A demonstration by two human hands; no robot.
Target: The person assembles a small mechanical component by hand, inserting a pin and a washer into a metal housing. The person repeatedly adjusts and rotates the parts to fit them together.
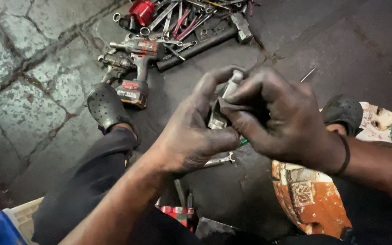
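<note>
Centrally, both grimy hands closed around one small grey metal part [223, 102] above the dark oily floor [341, 41]: left hand [191, 131] in a firm grip from below, right hand [280, 118] pinching its top. Beyond, near a black perforated clog [105, 106], a red-and-black cordless impact wrench [139, 68] beside a heap of steel spanners [182, 18]; just under the left hand, one small spanner [221, 159].

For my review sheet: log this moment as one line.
left hand: holds metal part | right hand: grips same part | cordless impact wrench: on ground
</note>
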